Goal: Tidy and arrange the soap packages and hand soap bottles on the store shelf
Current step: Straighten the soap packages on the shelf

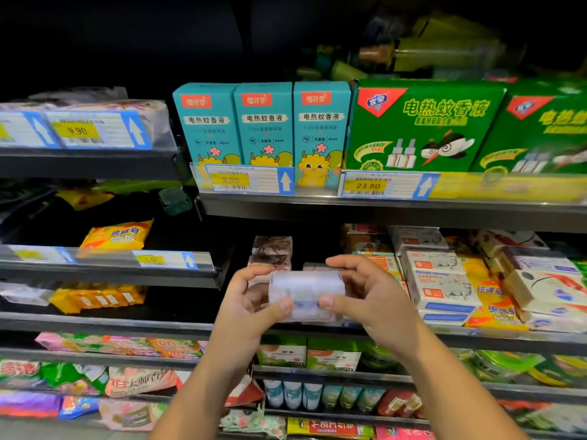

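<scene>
Dim, blurred edges (top nearly black)

Pale soap package (306, 293) is blurring out, print unreadable; left hand (251, 301) and right hand (365, 293) are covering its ends and lower edge. At 3 o'clock, second green box (540, 128) is running off frame. At 1 o'clock, dark top-shelf items (428, 49) are smearing beyond identification.

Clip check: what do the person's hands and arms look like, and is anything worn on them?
The left hand and the right hand are bare: no gloves, rings or bracelets show. The left forearm and the right forearm are uncovered down to the picture's bottom edge, with no watch and no sleeve in view.
</scene>
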`<action>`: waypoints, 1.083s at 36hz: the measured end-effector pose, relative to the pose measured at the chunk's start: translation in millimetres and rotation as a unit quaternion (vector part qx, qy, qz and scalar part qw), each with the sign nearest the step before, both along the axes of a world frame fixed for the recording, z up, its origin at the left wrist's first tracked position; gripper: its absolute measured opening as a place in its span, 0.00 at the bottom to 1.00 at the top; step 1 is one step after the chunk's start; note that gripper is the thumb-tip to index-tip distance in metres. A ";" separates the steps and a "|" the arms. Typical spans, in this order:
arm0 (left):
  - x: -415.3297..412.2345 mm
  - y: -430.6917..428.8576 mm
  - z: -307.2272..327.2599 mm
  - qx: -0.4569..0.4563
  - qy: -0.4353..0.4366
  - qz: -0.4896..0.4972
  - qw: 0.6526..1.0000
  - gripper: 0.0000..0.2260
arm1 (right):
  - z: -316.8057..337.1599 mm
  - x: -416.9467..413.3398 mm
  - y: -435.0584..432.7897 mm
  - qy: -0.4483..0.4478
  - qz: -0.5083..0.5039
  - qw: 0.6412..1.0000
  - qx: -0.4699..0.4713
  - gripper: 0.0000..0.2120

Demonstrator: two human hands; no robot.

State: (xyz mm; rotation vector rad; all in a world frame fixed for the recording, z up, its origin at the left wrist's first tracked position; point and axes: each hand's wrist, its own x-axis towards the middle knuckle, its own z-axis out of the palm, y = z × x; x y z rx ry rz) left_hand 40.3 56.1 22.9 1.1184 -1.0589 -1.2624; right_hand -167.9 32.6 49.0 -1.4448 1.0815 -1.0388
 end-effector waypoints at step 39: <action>12.3 -56.3 -36.6 -0.112 -0.343 -0.050 0.931 0.21 | -24.5 11.6 -43.7 0.104 -0.039 0.994 0.018 0.14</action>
